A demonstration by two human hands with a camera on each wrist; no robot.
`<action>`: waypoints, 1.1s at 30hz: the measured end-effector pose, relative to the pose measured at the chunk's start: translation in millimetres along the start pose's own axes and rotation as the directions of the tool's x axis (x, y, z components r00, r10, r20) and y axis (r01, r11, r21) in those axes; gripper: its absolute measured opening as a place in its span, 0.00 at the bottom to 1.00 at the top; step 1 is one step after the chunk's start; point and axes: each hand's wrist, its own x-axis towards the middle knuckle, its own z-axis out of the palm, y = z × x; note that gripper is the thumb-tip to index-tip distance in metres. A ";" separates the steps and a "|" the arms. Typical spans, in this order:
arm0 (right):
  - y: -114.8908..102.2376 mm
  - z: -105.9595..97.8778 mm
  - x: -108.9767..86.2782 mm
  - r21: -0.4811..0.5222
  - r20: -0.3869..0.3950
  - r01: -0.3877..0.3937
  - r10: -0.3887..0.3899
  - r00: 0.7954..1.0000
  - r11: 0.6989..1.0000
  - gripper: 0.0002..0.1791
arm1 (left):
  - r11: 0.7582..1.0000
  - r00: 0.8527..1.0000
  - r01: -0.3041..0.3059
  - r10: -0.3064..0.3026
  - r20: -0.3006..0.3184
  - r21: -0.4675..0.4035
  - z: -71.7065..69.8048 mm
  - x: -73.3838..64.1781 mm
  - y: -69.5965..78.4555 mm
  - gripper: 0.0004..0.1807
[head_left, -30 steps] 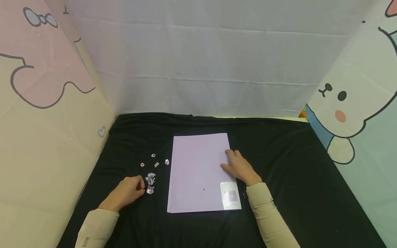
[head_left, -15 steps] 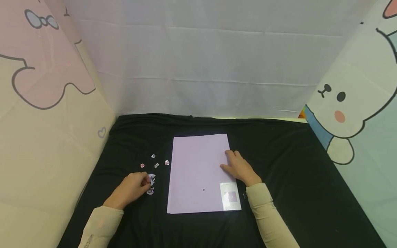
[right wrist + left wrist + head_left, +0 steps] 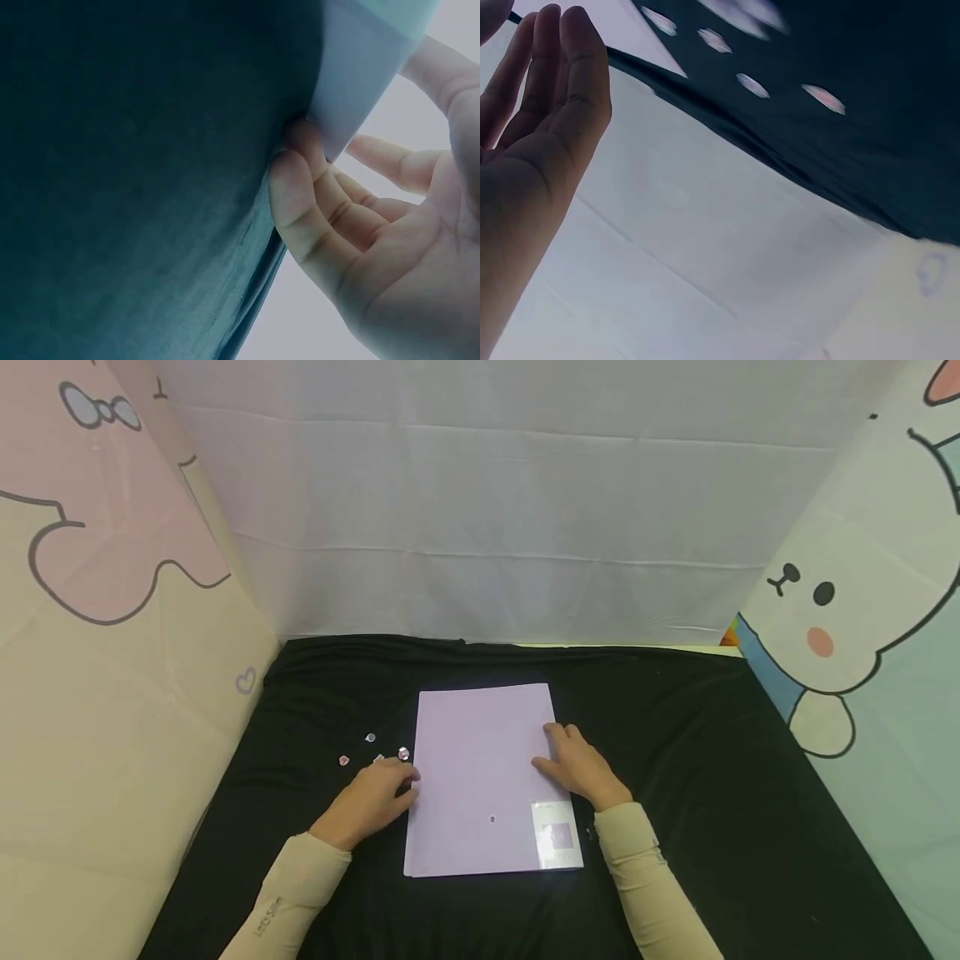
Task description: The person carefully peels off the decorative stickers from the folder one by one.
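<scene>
A pale purple folder (image 3: 480, 752) lies flat on the black cloth. My left hand (image 3: 367, 802) is at its left edge, with index finger and thumb tips touching or just over that edge; nothing shows between them. The fingers (image 3: 577, 67) look loosely bent in the left wrist view. My right hand (image 3: 581, 768) rests on the right edge, thumb on the cover and some fingers (image 3: 292, 187) against the folder's side (image 3: 360, 75). Small shiny pieces lie left of the folder: a pink one (image 3: 343, 760), a silver one (image 3: 371, 737) and a pinkish one (image 3: 403, 752).
Another small piece (image 3: 379, 758) is partly covered by my left hand. A blurred purple piece (image 3: 746, 13) shows in the left wrist view. The folder bears a clear label pocket (image 3: 557, 835) at its lower right. Printed curtains (image 3: 112, 710) enclose the black cloth (image 3: 675, 735).
My left hand has moved right, from beside the flower-shaped piece to the folder's left edge, now covering that piece and the one below it. My right hand has stayed put.
</scene>
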 end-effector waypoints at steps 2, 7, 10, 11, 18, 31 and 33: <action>0.0 0.2 -0.8 0.007 -0.001 -0.007 0.007 1.000 1.000 0.39 | 0.999 0.999 -0.037 0.037 0.008 0.006 8.6 5.7 8.4 0.06; -0.1 1.1 -1.7 0.020 0.016 -0.025 0.025 1.000 0.999 0.39 | 0.992 0.990 -0.129 0.128 0.054 0.013 28.7 14.5 29.5 0.06; 0.1 1.0 -1.7 0.011 0.015 -0.024 0.024 1.000 1.000 0.39 | 0.979 0.976 -0.202 0.199 0.088 0.025 39.3 18.7 43.7 0.08; 0.2 0.8 -1.6 0.009 0.011 -0.022 0.022 1.000 1.000 0.39 | 0.973 0.970 -0.228 0.224 0.098 0.034 42.8 20.1 48.3 0.08; 0.3 -0.8 -1.0 0.006 0.003 -0.023 0.022 1.000 1.000 0.38 | 0.933 0.929 -0.352 0.338 0.153 0.072 59.0 24.3 74.5 0.08; -0.2 -1.7 -1.0 0.002 0.005 -0.023 0.023 1.000 1.000 0.38 | 0.916 0.926 -0.373 0.358 0.115 0.146 62.0 20.0 78.4 0.09; -0.1 -1.5 -0.9 0.003 0.006 -0.021 0.021 1.000 1.000 0.38 | 0.915 0.926 -0.376 0.362 0.112 0.149 61.9 20.5 78.0 0.07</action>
